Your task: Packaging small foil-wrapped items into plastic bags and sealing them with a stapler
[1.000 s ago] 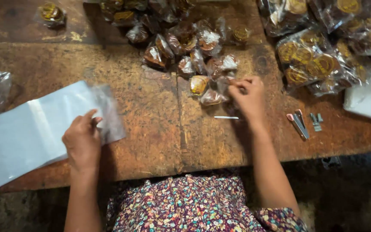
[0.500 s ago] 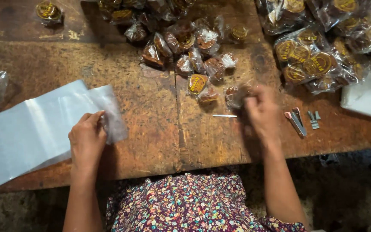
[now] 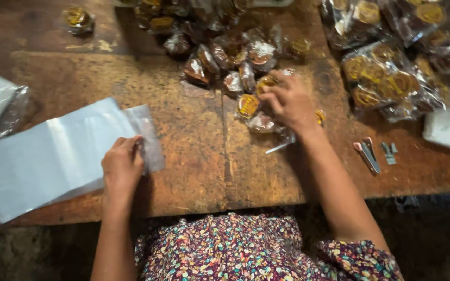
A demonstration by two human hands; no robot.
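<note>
L hand (image 3: 122, 165) presses flat, fingers together, on a clear plastic bag (image 3: 53, 156) at the table (image 3: 194, 156) edge. R hand (image 3: 289, 102) w/ fingers curled around a small wrapped cake (image 3: 264, 82); more wrapped cakes (image 3: 220, 57) lie just beyond, one (image 3: 247, 105) just left.

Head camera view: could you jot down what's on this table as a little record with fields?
Surface: worn wooden table
Left hand: pressing on a stack of clear plastic bags
Right hand: reaching into a pile of small wrapped sweets, fingers curled on one
Far right: larger filled packets
Near right edge: small metal tools
Person: flowered garment
</note>
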